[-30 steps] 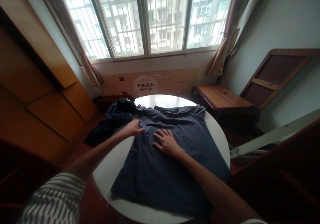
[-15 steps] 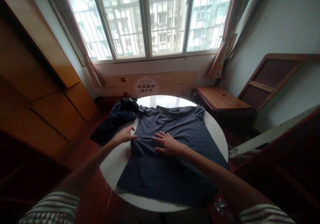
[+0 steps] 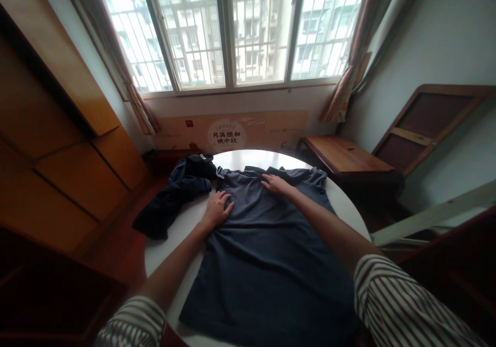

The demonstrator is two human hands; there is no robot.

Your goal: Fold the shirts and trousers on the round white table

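A dark grey-blue polo shirt (image 3: pixel 271 264) lies spread over a round white table (image 3: pixel 176 254), its collar end toward the window and its hem toward me. My left hand (image 3: pixel 217 210) rests on the shirt's left side edge, fingers apart. Near the collar (image 3: pixel 253 170), my right hand (image 3: pixel 276 184) lies on the cloth with its fingers stretched out. Soft creases run across the middle of the shirt. Left of it, a heap of dark clothes (image 3: pixel 174 192) sits on the table and hangs over its edge.
A low wooden table (image 3: pixel 344 153) stands behind on the right, beside a wooden framed panel (image 3: pixel 422 124) leaning at the wall. Wooden cabinets (image 3: pixel 85 176) line the left. A pale beam (image 3: pixel 437 215) slants in at the right. Beyond the table is a barred window (image 3: pixel 256 31).
Both hands have moved forward over the shirt: the right from its middle to near the collar, the left onto its upper left side. The shirt's creases and collar have shifted.
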